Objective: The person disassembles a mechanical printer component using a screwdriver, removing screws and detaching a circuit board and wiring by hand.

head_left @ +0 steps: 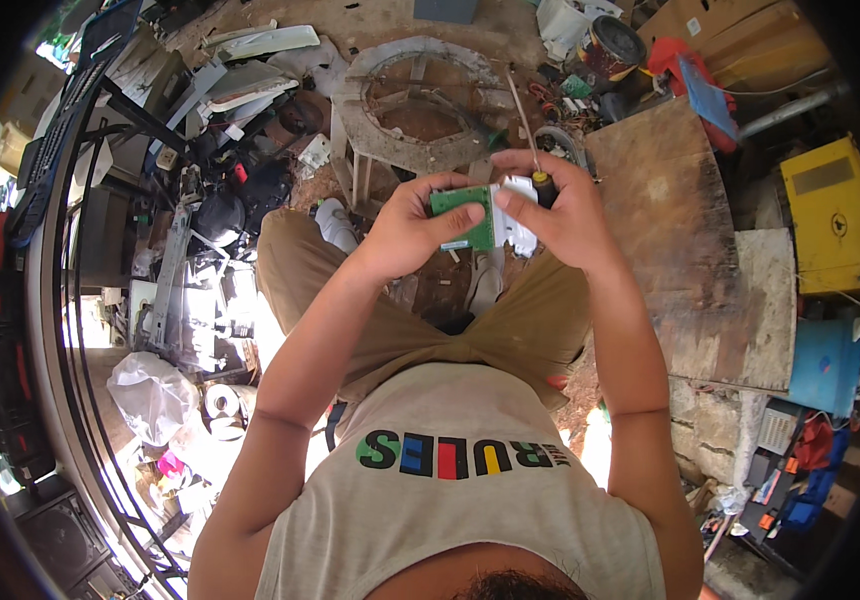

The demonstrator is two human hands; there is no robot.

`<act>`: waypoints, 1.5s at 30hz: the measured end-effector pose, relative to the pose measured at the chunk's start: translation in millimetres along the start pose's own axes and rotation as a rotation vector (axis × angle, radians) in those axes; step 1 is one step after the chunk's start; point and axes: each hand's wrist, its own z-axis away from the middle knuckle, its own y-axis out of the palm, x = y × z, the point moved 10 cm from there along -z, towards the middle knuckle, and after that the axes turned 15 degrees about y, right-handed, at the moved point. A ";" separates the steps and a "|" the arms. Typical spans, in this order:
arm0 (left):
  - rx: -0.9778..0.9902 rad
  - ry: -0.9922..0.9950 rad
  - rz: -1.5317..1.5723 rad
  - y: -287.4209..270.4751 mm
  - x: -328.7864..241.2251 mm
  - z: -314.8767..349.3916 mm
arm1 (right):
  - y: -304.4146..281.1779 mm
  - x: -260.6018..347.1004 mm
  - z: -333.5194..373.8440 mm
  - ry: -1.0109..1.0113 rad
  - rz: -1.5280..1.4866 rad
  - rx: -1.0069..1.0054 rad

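Note:
Above my lap, my left hand (pixel 402 228) pinches a green circuit board (pixel 480 236), its thumb lying across the board's face. Against the board's right edge is a white plastic part (pixel 523 238); whether the two are joined, I cannot tell. My right hand (pixel 578 222) grips that white part with the thumb on top. The same hand also keeps hold of a screwdriver (pixel 542 180) with a yellow and black handle. Its long thin shaft points away from me, its tip clear of the board. The fingers beneath both pieces are mostly hidden.
Beyond my hands stands a wooden frame (pixel 350 100) with a round opening. A stained plywood sheet (pixel 660 200) lies to the right, near a yellow metal box (pixel 835 215). Scrap parts and a clear plastic bag (pixel 153 397) crowd the left, beside a metal rack (pixel 60 300).

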 end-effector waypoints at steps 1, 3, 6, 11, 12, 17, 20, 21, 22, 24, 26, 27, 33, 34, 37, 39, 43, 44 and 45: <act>-0.017 0.031 -0.032 -3.0 -1.6 -1.1 | -0.2 -3.3 -1.2 0.040 -0.011 0.011; -0.052 0.093 -0.098 -9.5 -5.0 -0.5 | 1.5 -11.1 -0.3 0.118 -0.034 0.038; 0.043 0.176 -0.289 1.4 -15.2 -4.0 | 1.0 -2.7 1.0 -0.157 0.025 -0.011; -0.031 0.217 -0.510 -3.6 -25.8 -2.0 | 0.8 -8.3 6.0 -0.014 -0.089 -0.060; -0.045 0.250 -0.552 -2.9 -29.4 -1.1 | -1.5 -6.8 7.0 -0.027 -0.061 -0.088; -0.135 0.339 -0.691 5.6 -41.1 0.3 | -8.7 -10.9 18.1 0.047 -0.009 -0.256; -0.189 0.417 -0.715 8.5 -44.8 -0.5 | -13.7 -1.2 27.6 -0.069 0.042 -0.411; -0.206 0.448 -0.727 10.1 -47.3 -0.6 | -14.0 -3.7 29.1 -0.104 0.041 -0.448; -0.220 0.454 -0.738 10.5 -48.1 -0.4 | -14.5 -3.6 30.7 -0.141 0.040 -0.485; -0.249 0.467 -0.758 11.1 -49.9 0.9 | -14.4 4.2 35.3 -0.227 0.031 -0.530; -0.267 0.444 -0.710 8.5 -46.5 1.9 | -13.2 9.2 38.7 -0.302 0.027 -0.563; -0.277 0.432 -0.687 7.0 -45.1 2.4 | -12.1 9.6 39.7 -0.332 0.030 -0.575; -0.297 0.445 -0.648 8.8 -45.9 3.5 | -8.3 16.3 47.8 -0.499 0.108 -0.646; -0.300 0.446 -0.636 8.1 -45.3 3.9 | -7.2 16.2 48.2 -0.512 0.122 -0.654; -0.312 0.444 -0.606 6.1 -44.3 4.9 | -5.0 16.6 47.7 -0.522 0.110 -0.653; -0.322 0.436 -0.596 4.7 -43.9 5.5 | -3.4 18.3 47.9 -0.528 0.110 -0.654; -0.336 0.418 -0.574 4.3 -43.4 6.1 | -1.7 23.4 50.1 -0.582 0.144 -0.670; -0.341 0.409 -0.576 4.7 -43.5 6.2 | -1.3 25.3 51.0 -0.598 0.157 -0.673; -0.346 0.400 -0.577 5.0 -43.2 6.1 | -0.8 27.2 52.3 -0.613 0.171 -0.675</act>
